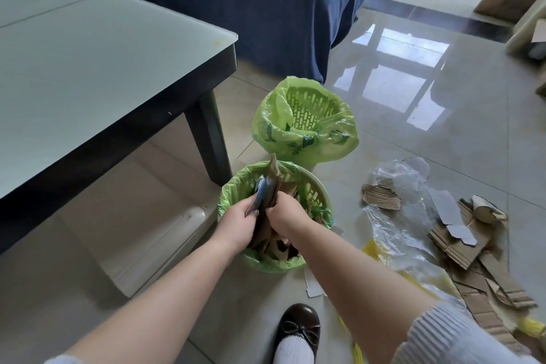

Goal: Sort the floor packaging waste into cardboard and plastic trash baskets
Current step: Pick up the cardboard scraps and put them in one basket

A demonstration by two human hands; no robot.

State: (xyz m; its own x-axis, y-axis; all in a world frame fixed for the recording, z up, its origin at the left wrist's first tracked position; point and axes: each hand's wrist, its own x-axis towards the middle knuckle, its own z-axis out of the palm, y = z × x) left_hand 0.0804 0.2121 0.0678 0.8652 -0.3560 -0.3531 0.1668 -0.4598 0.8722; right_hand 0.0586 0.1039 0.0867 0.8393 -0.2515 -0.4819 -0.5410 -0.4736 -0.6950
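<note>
Tall folded strip of brown cardboard (270,189), standing nearly upright over the near basket (320,190), lower end down among the cardboard scraps already inside. Gripped from both sides: left hand (236,223) curled round its left edge, thumb across the front; right hand (285,211) closed round its right edge, knuckles up. Both forearms bare, reaching forward and converging over the basket mouth, a ribbed white cuff at the right elbow.

Near basket lined with a green bag, rim pale, close to full of brown pieces. Just beyond it, touching or nearly so, a second basket (304,109) with a green liner draped loosely over the rim, slotted wall visible inside.

To the right on the tiled floor (443,139), near the baskets: clear plastic film (393,233) crumpled and spread, corrugated cardboard pieces (381,196) lying flat, more stacked toward the right edge, some yellow plastic beneath.

To the left, a glass-topped surface (88,68) with a dark leg standing just beside the near basket's far left side. Behind, a bed (251,3) draped in blue cloth. Open shiny floor beyond the far basket and to the right. Brown shoe (300,326) with white sock at the bottom, near the basket.
</note>
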